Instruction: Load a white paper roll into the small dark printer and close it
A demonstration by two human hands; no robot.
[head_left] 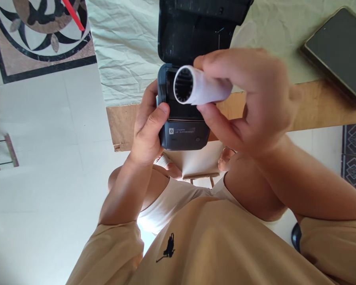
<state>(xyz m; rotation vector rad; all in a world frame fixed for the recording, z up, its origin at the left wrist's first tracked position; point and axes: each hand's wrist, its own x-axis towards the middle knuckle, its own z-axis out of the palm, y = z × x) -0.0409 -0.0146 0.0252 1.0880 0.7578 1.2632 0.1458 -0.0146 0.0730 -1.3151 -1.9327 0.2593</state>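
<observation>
fingers: right hand (255,107) pinches a white paper roll (200,88) — thumb (216,124) under it, the other fingers curled over the top
right grip: closed on the roll, roll held level, its open core end facing the camera
left fingers: left hand (150,126) wrapped round the left side of a dark printer (184,130) — thumb (157,118) pressed on the front left edge, the other fingers behind the body, mostly hidden
left grip: closed on the printer, holding it up off the table
roll: in the air just in front of the printer's open bay, overlapping it in view; cannot tell if it touches the bay
printer: lid (195,27) swung up and back, inside of the lid scuffed black; front panel shows a small label strip and a round button, text too small to read
printer place: above the near edge of the table (323,105), between the hands
table: wood edge bare, a crumpled pale cloth (124,51) over the rest
phone (341,51): dark slab, screen off, lying on the cloth far right, well apart from both hands
floor: pale tiles lower left, patterned inlay (38,35) upper left with a red stick (74,16) across it
body: tan shirt (210,245) with a small black logo, white shorts below the printer
</observation>
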